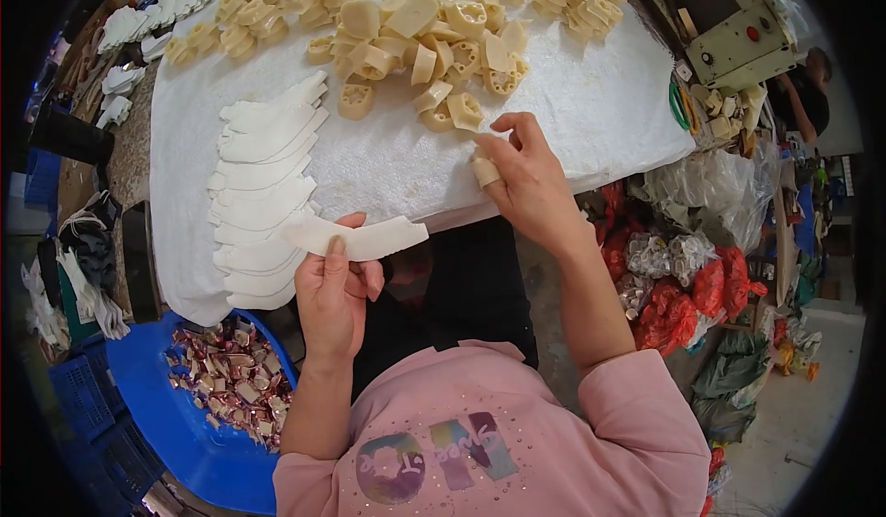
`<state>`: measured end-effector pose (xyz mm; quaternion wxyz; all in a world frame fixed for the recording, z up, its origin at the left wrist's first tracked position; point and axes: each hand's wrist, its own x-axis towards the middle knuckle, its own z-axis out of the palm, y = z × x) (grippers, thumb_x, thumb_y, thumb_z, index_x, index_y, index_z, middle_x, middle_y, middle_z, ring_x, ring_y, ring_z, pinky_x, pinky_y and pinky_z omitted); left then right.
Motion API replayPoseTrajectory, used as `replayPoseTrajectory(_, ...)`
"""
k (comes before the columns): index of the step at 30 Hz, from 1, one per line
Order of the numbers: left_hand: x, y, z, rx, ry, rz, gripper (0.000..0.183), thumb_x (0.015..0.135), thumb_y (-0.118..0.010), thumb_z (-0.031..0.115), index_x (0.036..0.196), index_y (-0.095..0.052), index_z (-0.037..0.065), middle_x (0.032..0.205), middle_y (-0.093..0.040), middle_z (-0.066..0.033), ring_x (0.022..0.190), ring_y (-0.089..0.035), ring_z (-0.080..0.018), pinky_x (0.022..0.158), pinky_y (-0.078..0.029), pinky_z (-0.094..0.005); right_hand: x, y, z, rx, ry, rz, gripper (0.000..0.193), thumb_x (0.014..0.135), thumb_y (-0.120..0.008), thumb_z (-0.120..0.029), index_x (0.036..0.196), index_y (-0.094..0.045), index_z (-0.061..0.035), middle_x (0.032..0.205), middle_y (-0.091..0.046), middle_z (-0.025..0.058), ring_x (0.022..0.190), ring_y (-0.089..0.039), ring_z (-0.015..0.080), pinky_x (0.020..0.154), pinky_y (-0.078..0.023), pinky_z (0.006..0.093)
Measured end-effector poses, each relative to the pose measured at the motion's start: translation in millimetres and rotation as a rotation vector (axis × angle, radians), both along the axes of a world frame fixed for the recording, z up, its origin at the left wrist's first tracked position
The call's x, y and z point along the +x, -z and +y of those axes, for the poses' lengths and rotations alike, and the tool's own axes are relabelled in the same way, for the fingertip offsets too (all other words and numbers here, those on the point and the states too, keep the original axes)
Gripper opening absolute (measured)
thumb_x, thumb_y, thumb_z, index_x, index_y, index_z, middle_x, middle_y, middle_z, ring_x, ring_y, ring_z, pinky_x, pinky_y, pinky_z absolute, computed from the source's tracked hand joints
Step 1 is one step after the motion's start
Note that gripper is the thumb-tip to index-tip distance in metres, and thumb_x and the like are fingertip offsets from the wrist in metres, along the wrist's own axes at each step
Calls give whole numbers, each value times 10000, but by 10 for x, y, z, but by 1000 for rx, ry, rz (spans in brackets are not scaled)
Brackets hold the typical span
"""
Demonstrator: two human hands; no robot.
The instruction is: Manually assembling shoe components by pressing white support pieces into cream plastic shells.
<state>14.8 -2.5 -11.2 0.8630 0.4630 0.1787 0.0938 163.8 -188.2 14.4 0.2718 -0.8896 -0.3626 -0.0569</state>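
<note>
My left hand (334, 300) pinches a curved white strip (365, 239) between thumb and fingers, over the table's near edge. Thin and flexible-looking, the strip has a notched end; its exact material I cannot tell. Beside it, a fanned row of overlapping white cut pieces (263, 180) lies on the table. My right hand (533, 185) hovers over the table's near edge, fingers apart and nothing visible in them, with a tan bandage on one digit. Just beyond its fingertips sits a beige hollow block (464, 111), shaped like a shoe heel, at the front of a loose pile.
White sheeting (591, 102) covers the table. More beige blocks (591, 5) stand grouped at the back. A blue tub (198, 452) with shiny reddish pieces is at lower left. Red plastic bags (664, 314) lie on the right, below a machine box (743, 42). Another person (808, 92) is far right.
</note>
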Motion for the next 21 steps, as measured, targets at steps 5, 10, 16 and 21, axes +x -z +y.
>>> replayPoseTrajectory(5, -62, 24, 45, -67, -35, -12, 319, 985, -411, 187, 1171, -494, -59, 764, -563, -90, 558, -455, -105, 490, -349, -237, 77, 315, 32, 232, 81, -39, 217, 714, -614, 22, 927, -592, -13, 941, -527, 135, 826, -566, 272, 717, -485, 370)
replayPoseTrajectory(10, -58, 18, 26, -60, -66, -48, 354, 986, -399, 191, 1213, -462, -73, 803, -573, -115, 668, -500, -139, 587, -402, -256, 74, 453, 44, 363, 107, -169, 328, 670, -569, 103, 970, -609, -24, 953, -554, 141, 840, -585, 305, 746, -491, 357)
replayPoseTrajectory(16, -70, -48, 21, -92, -84, -41, 428, 1002, -344, 257, 1231, -445, -91, 824, -583, -124, 738, -531, -160, 655, -429, -275, -277, 133, 87, 675, 27, 423, 348, 724, -621, 79, 1056, -587, -23, 984, -586, 139, 873, -611, 287, 771, -491, 330)
replayPoseTrajectory(21, -144, -69, -26, 7, -125, -76, 416, 1009, -345, 227, 1231, -461, -105, 1041, -588, -121, 882, -570, -138, 720, -466, -273, -679, -34, 507, 758, -382, 198, 339, 750, -655, 46, 1063, -555, -38, 957, -632, 133, 836, -616, 278, 717, -502, 340)
